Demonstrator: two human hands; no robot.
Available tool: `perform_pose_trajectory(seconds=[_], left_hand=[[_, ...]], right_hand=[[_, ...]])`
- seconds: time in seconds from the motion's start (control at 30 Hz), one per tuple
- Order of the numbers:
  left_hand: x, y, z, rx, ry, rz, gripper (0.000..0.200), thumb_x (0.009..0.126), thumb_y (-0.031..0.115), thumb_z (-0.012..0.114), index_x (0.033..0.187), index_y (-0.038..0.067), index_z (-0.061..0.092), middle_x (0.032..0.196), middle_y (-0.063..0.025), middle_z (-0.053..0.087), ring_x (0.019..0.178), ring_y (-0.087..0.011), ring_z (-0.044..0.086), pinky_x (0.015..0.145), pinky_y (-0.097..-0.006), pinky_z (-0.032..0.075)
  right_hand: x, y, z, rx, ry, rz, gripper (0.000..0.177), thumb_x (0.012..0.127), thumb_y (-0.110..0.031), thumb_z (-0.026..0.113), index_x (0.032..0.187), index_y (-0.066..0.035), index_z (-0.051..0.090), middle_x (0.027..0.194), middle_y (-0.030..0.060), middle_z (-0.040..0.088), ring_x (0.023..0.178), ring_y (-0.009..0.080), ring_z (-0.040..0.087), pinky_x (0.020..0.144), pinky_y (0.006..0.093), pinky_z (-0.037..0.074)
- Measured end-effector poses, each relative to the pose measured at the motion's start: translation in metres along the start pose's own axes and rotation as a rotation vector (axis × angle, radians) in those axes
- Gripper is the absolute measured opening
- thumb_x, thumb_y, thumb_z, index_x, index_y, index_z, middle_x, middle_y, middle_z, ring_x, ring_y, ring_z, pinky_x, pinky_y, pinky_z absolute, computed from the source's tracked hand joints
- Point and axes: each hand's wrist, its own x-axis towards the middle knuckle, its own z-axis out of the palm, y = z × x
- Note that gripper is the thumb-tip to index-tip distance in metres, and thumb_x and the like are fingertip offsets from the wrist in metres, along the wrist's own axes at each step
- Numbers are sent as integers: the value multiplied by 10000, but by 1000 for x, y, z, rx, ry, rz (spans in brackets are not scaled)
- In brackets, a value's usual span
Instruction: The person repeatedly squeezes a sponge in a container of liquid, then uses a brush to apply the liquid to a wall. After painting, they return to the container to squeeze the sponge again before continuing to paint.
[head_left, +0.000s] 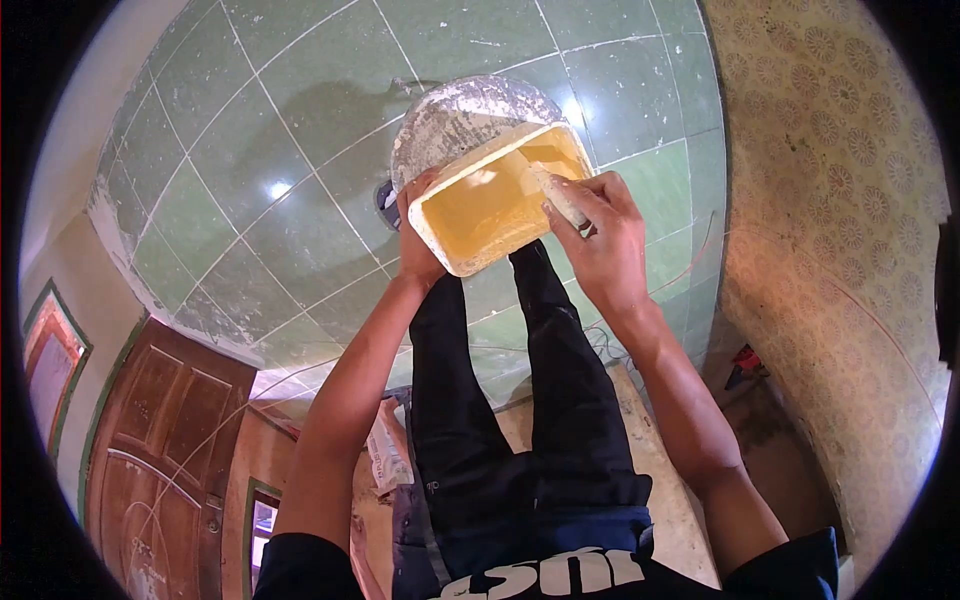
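My left hand grips the left end of a yellow rectangular plastic tub, which is tilted toward me. Pale smears coat its rim and inner walls. In my right hand, at the tub's right end, is a putty knife with a pale, caked handle. Its front end points into the tub, and its edge is hard to make out against the yellow. Behind and below the tub is a round, plaster-crusted surface, partly hidden by it.
Green tiles with white joints lie ahead. A patterned wall with a thin cable rises at right. A red tool lies low at right. A brown door is at lower left, and a printed white bag is beside my leg.
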Motion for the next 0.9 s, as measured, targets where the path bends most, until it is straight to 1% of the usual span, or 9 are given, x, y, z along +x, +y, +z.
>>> perform_pose_trajectory(seconds=[0.1, 0.17, 0.2, 0.27, 0.4, 0.47, 0.57, 0.77, 0.9], left_hand=[[-8, -6, 6, -54, 38, -11, 705, 840, 450, 817, 1426, 121, 604, 1424, -143, 549, 1375, -376, 469, 1157, -523, 327], [-13, -14, 17, -260, 80, -145, 713, 833, 424, 825, 1434, 115, 598, 1439, -156, 531, 1387, -386, 448, 1162, -524, 332], [-12, -17, 16, -261, 83, -147, 713, 833, 424, 825, 1434, 115, 598, 1439, -156, 531, 1387, -386, 448, 1162, -524, 332], [-11, -23, 14, -24, 23, -18, 713, 832, 408, 824, 1438, 110, 595, 1451, -172, 517, 1393, -394, 429, 1169, -518, 336], [-13, -22, 15, -23, -27, -78, 704, 840, 431, 811, 1436, 120, 601, 1461, -155, 522, 1403, -380, 425, 1188, -504, 321], [-12, -17, 16, -233, -7, -177, 683, 851, 447, 793, 1425, 125, 612, 1474, -132, 528, 1409, -365, 428, 1188, -495, 315], [-12, -21, 19, -369, -6, -285, 673, 850, 452, 789, 1413, 125, 620, 1463, -116, 547, 1405, -354, 445, 1183, -495, 311], [-8, -13, 12, -87, 25, -91, 698, 823, 432, 821, 1409, 111, 617, 1417, -139, 575, 1363, -361, 496, 1150, -502, 345], [-7, -12, 10, -5, 81, 16, 689, 829, 419, 825, 1410, 112, 616, 1417, -146, 571, 1359, -361, 499, 1144, -509, 353]], right_hand=[[-7, -5, 13, 12, -7, -81, 312, 906, -70, 781, 1215, -34, 765, 1083, 137, 637, 905, 319, 696, 769, 422, 578], [-12, -4, 23, -5, -10, -143, 321, 901, -58, 779, 1221, -37, 757, 1092, 140, 626, 896, 328, 702, 759, 430, 584], [-15, -7, 27, 5, -30, -151, 330, 897, -55, 778, 1226, -38, 755, 1093, 141, 621, 887, 329, 704, 761, 434, 586], [-20, -11, 36, 6, -62, -155, 364, 878, -48, 780, 1240, -43, 745, 1091, 142, 605, 871, 332, 705, 763, 449, 591], [-24, -20, 47, 13, -144, -180, 360, 870, -49, 774, 1229, -52, 741, 1099, 140, 586, 858, 337, 709, 762, 460, 599], [-25, -21, 52, 36, -158, -192, 351, 872, -53, 773, 1222, -51, 741, 1100, 139, 583, 859, 340, 709, 762, 461, 600], [-29, -19, 56, 68, -186, -185, 318, 880, -61, 767, 1196, -50, 746, 1106, 136, 575, 866, 344, 706, 772, 466, 601], [-24, -10, 29, 72, -187, -89, 351, 885, -72, 776, 1236, -57, 755, 1034, 152, 600, 867, 350, 692, 768, 456, 578], [-12, -2, 3, 80, -117, 22, 347, 898, -72, 779, 1244, -53, 769, 981, 143, 629, 842, 303, 677, 756, 415, 555]])
